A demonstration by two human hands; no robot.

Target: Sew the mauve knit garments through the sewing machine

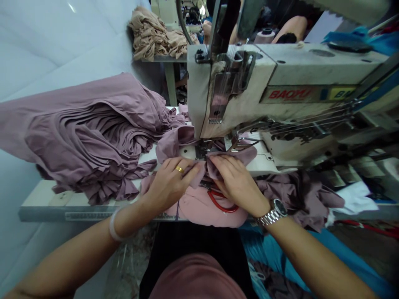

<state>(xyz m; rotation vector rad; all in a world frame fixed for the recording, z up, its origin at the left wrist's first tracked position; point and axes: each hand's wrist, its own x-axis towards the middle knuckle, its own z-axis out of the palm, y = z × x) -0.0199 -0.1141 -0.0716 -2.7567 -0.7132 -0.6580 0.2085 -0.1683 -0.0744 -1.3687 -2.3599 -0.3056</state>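
A white industrial sewing machine [280, 70] is towering over the worktop [62, 209], with a pleated heap of mauve jersey [90, 133] spreading to its left. Just in front of the presser foot [204, 146], a mauve jersey strip [232, 157] is lying sideways, extending further toward the right hand [238, 182], whose grip is pinching it, as the left hand [168, 185] is too.
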